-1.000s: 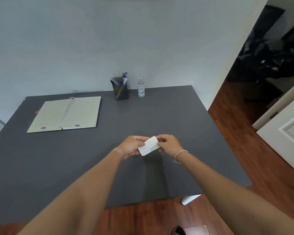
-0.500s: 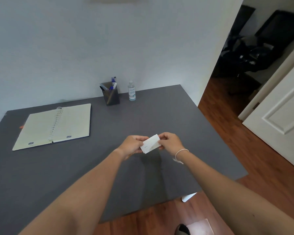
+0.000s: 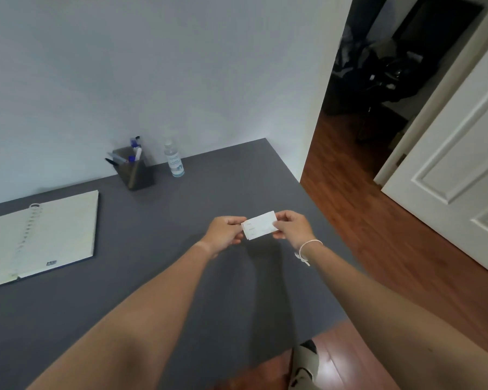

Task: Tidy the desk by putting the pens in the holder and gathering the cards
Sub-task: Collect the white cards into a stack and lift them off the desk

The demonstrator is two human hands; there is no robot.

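Note:
A small stack of white cards [image 3: 260, 224] is held above the dark grey desk [image 3: 181, 277]. My left hand [image 3: 224, 231] pinches its left end and my right hand [image 3: 292, 227] pinches its right end. The cards are lifted off the surface and cast a shadow below. At the back of the desk stands a dark square pen holder [image 3: 135, 170] with several pens [image 3: 135, 149] sticking out of it. No loose pens or cards show on the desk.
An open spiral notebook [image 3: 40, 235] lies at the left. A clear bottle [image 3: 174, 160] stands beside the holder by the wall. The desk's right edge borders a wooden floor [image 3: 378, 220], with a white door [image 3: 462, 170] and a dark doorway beyond.
My view has swung to the right, so desk items shifted left in frame. Both hands still hold the cards, now turned flatter and more level.

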